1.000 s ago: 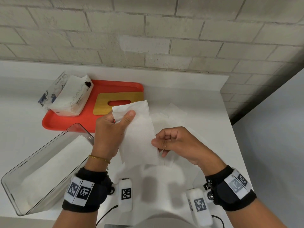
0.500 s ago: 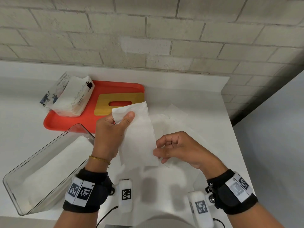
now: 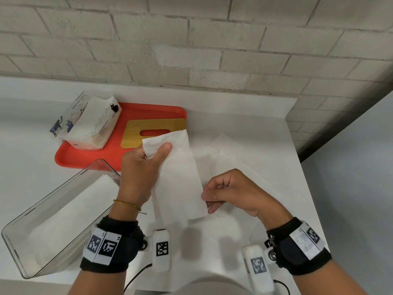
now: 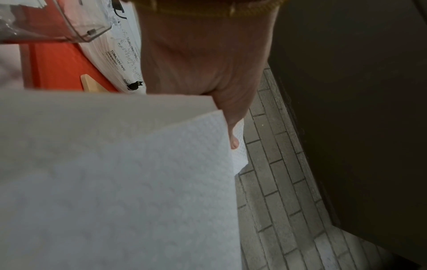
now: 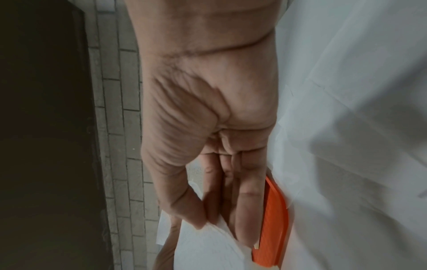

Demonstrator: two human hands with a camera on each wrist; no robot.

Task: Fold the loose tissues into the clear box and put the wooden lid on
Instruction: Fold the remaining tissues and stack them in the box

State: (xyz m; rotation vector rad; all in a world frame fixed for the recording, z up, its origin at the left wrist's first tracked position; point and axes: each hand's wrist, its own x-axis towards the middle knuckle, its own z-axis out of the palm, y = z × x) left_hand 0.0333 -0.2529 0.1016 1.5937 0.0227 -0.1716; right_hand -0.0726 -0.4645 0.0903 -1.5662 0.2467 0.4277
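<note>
Tissue (image 3: 177, 177), one white sheet folded into a long strip, is held up above the middle of the white worktop (image 3: 32, 150) by both hands. The left hand (image 3: 139, 173) pinches its far end, thumb pressed on top and fingers curled behind. The right hand (image 3: 236, 192) pinches the near right corner between thumb and curled fingers. More loose tissues (image 3: 225, 145) lie flat on the worktop towards its right edge, partly beneath the held sheet. The clear box (image 3: 51, 211) sits at the near left corner of the worktop, lying at an angle, open, with a layer of white tissue inside. At the back left stands an orange tray (image 3: 89, 154). On the tray lies the wooden lid (image 3: 138, 129) with an oval slot, flat, and beside it to the left an opened tissue pack (image 3: 91, 122) printed with cats, overhanging the tray's left rim.
</note>
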